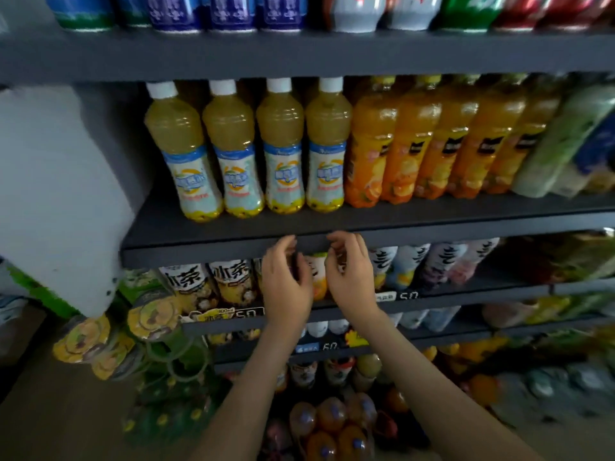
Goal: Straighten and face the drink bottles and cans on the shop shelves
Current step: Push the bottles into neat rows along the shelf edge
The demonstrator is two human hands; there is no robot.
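The dark grey shelving (233, 229) filled nearly the whole frame, with a pale blurred panel (56, 194) against its left side. Along the top edge stood a row of cans (233, 11), blue on the left, then white, green and red towards the right. On the middle shelf, centre frame, four yellow juice bottles (283, 144) with white caps stood upright in a row with their labels outward, and just to their right ran a row of orange juice bottles (416, 138), touching side by side. On the shelf under that, tea bottles (203, 281) with large black characters sat left of centre, and paler bottles (416, 264) with black brush lettering sat to the right. My left hand (286, 284) and right hand (349, 277) were both up at the front lip of the middle shelf, near each other but apart, fingers curled in towards the lower row. Between them showed an orange-and-white labelled bottle (317, 274). I could not tell whether either hand actually gripped a bottle, since their backs hid the fingertips. A small price tag (396, 296) sat on the shelf edge right of my wrist.
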